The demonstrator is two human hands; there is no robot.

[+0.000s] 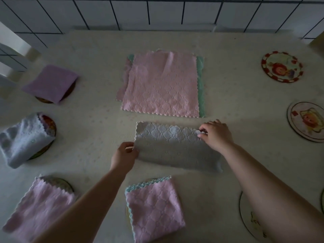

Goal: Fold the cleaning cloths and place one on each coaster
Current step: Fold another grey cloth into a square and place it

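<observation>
A grey-blue cloth [175,146], folded in half into a long strip, lies in the middle of the table. My left hand [124,155] pinches its left edge. My right hand [216,135] pinches its upper right corner. Behind it lies a flat stack of unfolded cloths, pink [161,83] on top with a green one [201,88] showing at the right edge. Folded cloths sit on coasters: purple [50,84] far left, light blue [22,139] left, pink [40,206] near left, pink with teal edging [154,209] near centre.
Bare round coasters lie on the right: one with a red rim [282,66], one [306,121] near the right edge, one [249,220] partly under my right forearm. A tiled wall [157,11] stands behind the pale table [91,71].
</observation>
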